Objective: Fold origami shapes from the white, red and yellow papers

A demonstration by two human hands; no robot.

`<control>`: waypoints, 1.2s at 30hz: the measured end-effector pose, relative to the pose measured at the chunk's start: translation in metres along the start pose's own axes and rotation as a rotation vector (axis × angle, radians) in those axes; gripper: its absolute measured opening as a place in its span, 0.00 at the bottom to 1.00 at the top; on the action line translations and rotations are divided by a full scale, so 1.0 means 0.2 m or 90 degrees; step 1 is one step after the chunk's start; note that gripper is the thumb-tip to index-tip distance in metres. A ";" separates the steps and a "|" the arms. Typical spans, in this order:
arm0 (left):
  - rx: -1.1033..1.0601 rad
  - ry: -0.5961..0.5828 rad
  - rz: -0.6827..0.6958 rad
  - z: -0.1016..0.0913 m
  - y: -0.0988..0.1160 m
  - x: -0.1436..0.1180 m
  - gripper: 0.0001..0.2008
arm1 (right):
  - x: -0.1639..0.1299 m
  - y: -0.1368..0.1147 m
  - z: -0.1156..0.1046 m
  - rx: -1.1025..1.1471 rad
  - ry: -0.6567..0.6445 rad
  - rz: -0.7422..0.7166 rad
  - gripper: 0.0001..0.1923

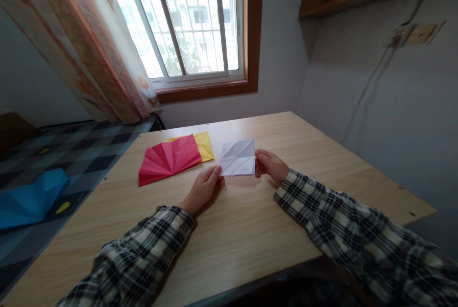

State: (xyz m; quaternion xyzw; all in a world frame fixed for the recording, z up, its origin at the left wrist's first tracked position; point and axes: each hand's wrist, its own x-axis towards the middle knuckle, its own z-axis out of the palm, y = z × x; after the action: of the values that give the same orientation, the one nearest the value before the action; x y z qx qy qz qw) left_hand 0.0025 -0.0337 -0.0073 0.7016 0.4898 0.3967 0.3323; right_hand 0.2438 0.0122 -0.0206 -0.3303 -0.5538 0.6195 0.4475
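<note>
Your two checked sleeves lie on the wooden table. Your left hand pinches the near left corner of the white paper, and your right hand pinches its right edge. The creased paper lies flat in the middle of the table. Just left of it lies a red folded paper on top of a yellow paper

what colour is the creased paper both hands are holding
White, with visible fold creases; the paper shows clearly in the head view.
</note>
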 end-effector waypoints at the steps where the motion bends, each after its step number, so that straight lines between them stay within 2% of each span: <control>1: -0.005 -0.002 -0.003 0.00 0.00 0.00 0.26 | 0.00 0.00 0.00 0.000 -0.001 -0.001 0.27; 16: -0.014 -0.026 -0.010 0.00 0.01 0.00 0.25 | -0.01 -0.01 0.01 0.018 0.001 0.000 0.30; 26: 0.017 -0.066 0.011 0.00 0.00 0.00 0.24 | -0.01 -0.02 0.03 0.044 0.017 -0.003 0.27; 36: -0.004 -0.061 -0.005 0.00 -0.01 0.00 0.23 | -0.02 -0.03 0.04 0.080 0.017 -0.007 0.28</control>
State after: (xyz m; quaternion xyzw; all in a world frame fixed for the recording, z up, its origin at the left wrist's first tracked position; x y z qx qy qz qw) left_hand 0.0022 -0.0339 -0.0089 0.7171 0.4748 0.3626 0.3591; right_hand 0.2392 0.0047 -0.0134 -0.3072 -0.5096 0.6461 0.4780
